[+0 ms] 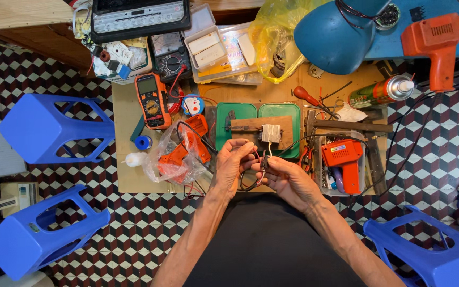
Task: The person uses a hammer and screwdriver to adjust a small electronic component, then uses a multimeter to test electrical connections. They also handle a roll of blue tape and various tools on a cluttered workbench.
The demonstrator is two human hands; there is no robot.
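Observation:
My left hand and my right hand meet above the front edge of a low wooden worktable. Both pinch thin wires that run up to a small silver metal part resting on a brown board over a green lidded box. A black cable loops under my hands. What sits between my fingertips is too small to make out.
An orange multimeter, an orange tool in a clear bag, an orange glue-gun-shaped tool in a tray, a red-handled screwdriver, a spray can and a blue lamp shade crowd the table. Blue plastic stools stand on the checkered floor.

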